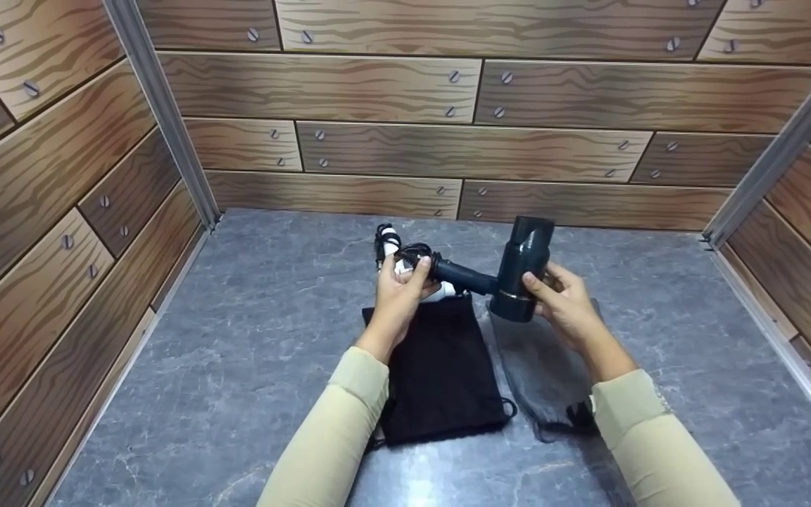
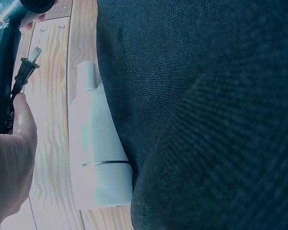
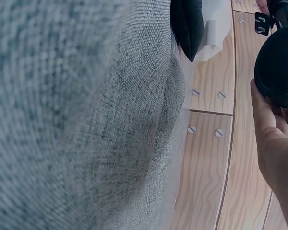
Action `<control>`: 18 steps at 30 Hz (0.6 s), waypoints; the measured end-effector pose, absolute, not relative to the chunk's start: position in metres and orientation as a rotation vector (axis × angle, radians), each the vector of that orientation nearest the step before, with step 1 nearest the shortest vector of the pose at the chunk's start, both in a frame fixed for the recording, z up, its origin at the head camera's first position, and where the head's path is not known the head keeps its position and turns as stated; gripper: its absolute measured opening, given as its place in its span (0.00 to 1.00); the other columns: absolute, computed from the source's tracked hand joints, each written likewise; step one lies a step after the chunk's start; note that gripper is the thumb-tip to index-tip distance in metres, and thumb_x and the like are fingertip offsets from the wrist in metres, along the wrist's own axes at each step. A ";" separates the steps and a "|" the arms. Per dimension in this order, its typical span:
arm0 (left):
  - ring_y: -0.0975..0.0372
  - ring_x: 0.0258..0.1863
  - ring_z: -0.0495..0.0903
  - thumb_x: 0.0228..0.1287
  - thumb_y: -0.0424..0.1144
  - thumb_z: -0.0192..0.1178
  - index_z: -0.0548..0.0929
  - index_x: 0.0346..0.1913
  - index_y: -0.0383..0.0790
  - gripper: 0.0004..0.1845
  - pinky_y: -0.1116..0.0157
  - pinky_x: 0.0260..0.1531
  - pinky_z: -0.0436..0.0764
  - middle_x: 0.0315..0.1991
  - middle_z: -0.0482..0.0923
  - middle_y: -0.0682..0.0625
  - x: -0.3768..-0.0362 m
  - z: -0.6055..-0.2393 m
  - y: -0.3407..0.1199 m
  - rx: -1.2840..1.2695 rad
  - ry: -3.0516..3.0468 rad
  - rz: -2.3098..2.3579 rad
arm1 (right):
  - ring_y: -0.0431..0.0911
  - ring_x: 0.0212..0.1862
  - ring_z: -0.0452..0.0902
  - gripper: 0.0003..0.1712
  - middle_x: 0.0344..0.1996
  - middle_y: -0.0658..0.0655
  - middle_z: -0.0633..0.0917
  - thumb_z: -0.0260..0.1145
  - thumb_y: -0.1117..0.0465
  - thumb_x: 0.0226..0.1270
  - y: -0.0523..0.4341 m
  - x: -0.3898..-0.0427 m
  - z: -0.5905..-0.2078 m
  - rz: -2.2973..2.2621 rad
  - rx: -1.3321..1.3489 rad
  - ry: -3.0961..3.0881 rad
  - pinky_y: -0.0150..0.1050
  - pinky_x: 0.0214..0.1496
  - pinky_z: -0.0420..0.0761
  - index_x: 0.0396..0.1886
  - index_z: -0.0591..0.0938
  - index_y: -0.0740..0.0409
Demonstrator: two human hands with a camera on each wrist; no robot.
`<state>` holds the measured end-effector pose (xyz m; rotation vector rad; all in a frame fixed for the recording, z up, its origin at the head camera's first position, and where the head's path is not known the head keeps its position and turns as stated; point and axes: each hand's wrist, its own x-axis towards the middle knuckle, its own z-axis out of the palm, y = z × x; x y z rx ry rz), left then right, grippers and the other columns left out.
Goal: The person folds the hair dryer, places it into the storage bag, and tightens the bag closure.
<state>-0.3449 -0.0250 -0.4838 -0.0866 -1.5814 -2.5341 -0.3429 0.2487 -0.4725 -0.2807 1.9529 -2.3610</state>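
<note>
Both hands hold a dark green hair dryer [image 1: 524,264] above the table. My right hand [image 1: 574,310] grips its barrel, the thumb on the near side. At the handle's end my left hand [image 1: 398,299] holds the handle with its bundled black cord [image 1: 416,251]; the plug [image 2: 25,72] sticks out past the thumb in the left wrist view. Behind the left hand lies a white hair dryer [image 2: 98,143], partly hidden in the head view. A black drawstring bag [image 1: 441,373] lies flat below the hands. The grey bag [image 1: 536,366] beside it is partly covered by the right arm.
The grey marbled tabletop [image 1: 236,338] is bounded by wood-patterned panels [image 1: 377,148] at the back and both sides. Metal posts [image 1: 166,105] stand at the back corners. The white dryer's dark cord [image 1: 382,239] is bunched near the back.
</note>
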 end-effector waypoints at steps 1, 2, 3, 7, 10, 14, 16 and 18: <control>0.57 0.39 0.92 0.78 0.33 0.61 0.64 0.72 0.30 0.27 0.53 0.49 0.90 0.48 0.88 0.31 -0.344 -0.484 -0.025 -0.090 -1.579 -2.538 | 0.49 0.53 0.88 0.19 0.50 0.55 0.88 0.66 0.62 0.79 0.249 -0.343 -0.473 -2.354 -0.274 1.955 0.50 0.54 0.90 0.66 0.81 0.53; 0.57 0.39 0.92 0.78 0.33 0.61 0.66 0.70 0.30 0.25 0.52 0.50 0.90 0.48 0.88 0.30 -0.344 -0.485 -0.025 -0.098 -1.584 -2.536 | 0.49 0.53 0.89 0.19 0.50 0.55 0.88 0.66 0.61 0.79 0.250 -0.343 -0.472 -2.348 -0.266 1.959 0.50 0.54 0.90 0.66 0.81 0.53; 0.57 0.39 0.92 0.78 0.33 0.61 0.67 0.69 0.30 0.24 0.51 0.50 0.90 0.48 0.88 0.30 -0.344 -0.485 -0.025 -0.102 -1.589 -2.534 | 0.49 0.52 0.89 0.20 0.50 0.55 0.88 0.66 0.61 0.79 0.251 -0.343 -0.472 -2.341 -0.261 1.962 0.49 0.53 0.90 0.66 0.80 0.54; 0.58 0.39 0.92 0.78 0.33 0.62 0.69 0.67 0.30 0.22 0.50 0.52 0.89 0.47 0.89 0.31 -0.342 -0.487 -0.023 -0.085 -1.628 -2.513 | 0.48 0.51 0.89 0.22 0.49 0.55 0.88 0.66 0.59 0.79 0.253 -0.343 -0.470 -2.289 -0.248 1.993 0.49 0.52 0.91 0.68 0.78 0.57; 0.59 0.39 0.92 0.78 0.35 0.62 0.70 0.68 0.30 0.22 0.54 0.51 0.90 0.45 0.89 0.34 -0.340 -0.487 -0.022 -0.077 -1.672 -2.497 | 0.48 0.50 0.90 0.23 0.49 0.55 0.87 0.66 0.58 0.79 0.256 -0.344 -0.468 -2.248 -0.247 2.022 0.48 0.51 0.91 0.69 0.78 0.58; 0.58 0.40 0.92 0.78 0.36 0.62 0.71 0.68 0.31 0.23 0.57 0.50 0.90 0.46 0.90 0.35 -0.339 -0.487 -0.022 -0.094 -1.716 -2.477 | 0.48 0.49 0.90 0.23 0.48 0.55 0.87 0.66 0.58 0.80 0.261 -0.345 -0.465 -2.205 -0.246 2.045 0.49 0.50 0.91 0.69 0.78 0.59; 0.54 0.42 0.93 0.78 0.36 0.62 0.71 0.68 0.31 0.23 0.57 0.51 0.90 0.46 0.90 0.35 -0.338 -0.488 -0.021 -0.101 -1.740 -2.468 | 0.48 0.49 0.90 0.26 0.49 0.55 0.87 0.66 0.57 0.80 0.264 -0.345 -0.464 -2.172 -0.250 2.058 0.49 0.50 0.91 0.71 0.76 0.61; 0.53 0.42 0.93 0.78 0.36 0.62 0.71 0.69 0.30 0.23 0.54 0.53 0.89 0.46 0.90 0.34 -0.338 -0.490 -0.021 -0.110 -1.751 -2.468 | 0.48 0.49 0.90 0.28 0.49 0.55 0.87 0.66 0.56 0.80 0.267 -0.345 -0.463 -2.137 -0.252 2.074 0.50 0.49 0.91 0.72 0.75 0.64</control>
